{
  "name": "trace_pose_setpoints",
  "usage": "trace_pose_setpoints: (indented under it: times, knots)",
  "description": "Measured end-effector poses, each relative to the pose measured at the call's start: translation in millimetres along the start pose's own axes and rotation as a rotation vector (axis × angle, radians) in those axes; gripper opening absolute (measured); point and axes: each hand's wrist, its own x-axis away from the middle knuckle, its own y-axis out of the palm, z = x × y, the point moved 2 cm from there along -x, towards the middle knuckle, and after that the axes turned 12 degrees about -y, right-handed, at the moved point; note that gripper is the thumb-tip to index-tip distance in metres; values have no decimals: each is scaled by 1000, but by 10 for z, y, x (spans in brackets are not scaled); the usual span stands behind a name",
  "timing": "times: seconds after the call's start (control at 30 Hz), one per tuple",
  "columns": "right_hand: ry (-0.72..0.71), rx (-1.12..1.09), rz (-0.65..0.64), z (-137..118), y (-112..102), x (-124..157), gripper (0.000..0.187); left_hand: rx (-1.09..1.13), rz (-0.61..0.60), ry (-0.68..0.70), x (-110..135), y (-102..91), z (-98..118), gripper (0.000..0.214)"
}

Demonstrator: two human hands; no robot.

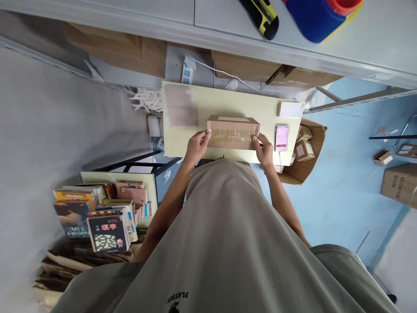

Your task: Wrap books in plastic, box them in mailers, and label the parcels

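A brown cardboard box (233, 133) with clear tape across its front face is between my hands at the near edge of the pale yellow table (215, 102). On its upper face shows a whitish label (233, 119). My left hand (197, 145) grips the box's left end, thumb on the near face. At the right end, my right hand (263, 149) pinches the corner in the same way. Both hands are closed on the box. Whether the box rests on the table or is slightly raised, I cannot tell.
A phone (281, 138) and a white box (290, 109) lie on the table's right side, plastic sleeves (180, 106) on its left. A large carton (312, 158) with small boxes stands at right. Stacked books (107, 230) are at lower left. A utility knife (264, 19) lies on the shelf above.
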Motion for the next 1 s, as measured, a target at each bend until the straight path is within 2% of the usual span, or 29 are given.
trace_pose_setpoints:
  times: [0.07,0.13,0.27,0.4,0.47,0.53,0.7,0.8,0.9,1.0]
  knots:
    - [-15,-46,118,-10,-56,19,63,75,16,21,3,-42,-25,28]
    - [11,-91,153,8,-48,31,51,125,19,21,-15,-47,-70,32]
    - [54,-156,72,127,153,39,44,98,-13,-20,-108,54,-223,40]
    - [92,-120,-110,310,406,36,46,-119,-98,-141,-236,201,-441,32]
    - [130,-97,-202,401,462,-7,43,-184,-135,-208,-316,238,-531,29]
    - [155,-80,-218,473,446,-109,44,-186,-149,-228,-423,246,-569,34]
    - [181,-174,-15,492,311,-514,56,60,-30,-197,-764,231,-441,49]
    - [184,-270,3,387,286,-645,66,179,-16,-143,-871,237,-303,51]
    - [152,-259,41,245,210,-596,78,232,6,-53,-813,167,-190,58]
    - [107,-266,91,110,83,-448,85,269,17,12,-640,52,-103,64]
